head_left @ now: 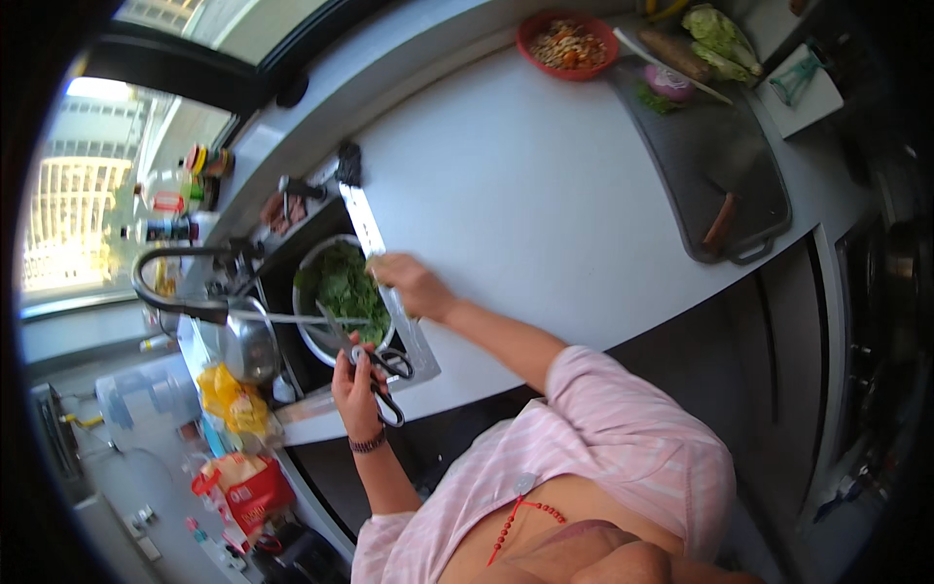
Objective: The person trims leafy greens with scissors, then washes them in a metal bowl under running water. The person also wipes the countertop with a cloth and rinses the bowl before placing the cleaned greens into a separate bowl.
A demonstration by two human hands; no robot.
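My left hand [357, 376], with a bracelet at the wrist, grips black-handled kitchen scissors [357, 353] near the pivot. Their blades are spread and point over a round bowl [300, 321] in the sink. Leafy greens [343, 288] fill much of this bowl. Beyond the sink, a black gooseneck faucet [157, 292] sends a stream of water across the bowl towards the blades. My right hand [410, 283] is at the bowl's right side, above the sink edge, with its fingers bent; whether something small is between the fingertips cannot be told.
On the white countertop [511, 190] are a red bowl of mixed food pieces [568, 50] and a dark cutting board [730, 160] with vegetables and a wooden-handled knife [721, 223]. Left of the sink are a metal pot [249, 343] and yellow plastic bags [232, 398]. Bottles [168, 231] line the windowsill.
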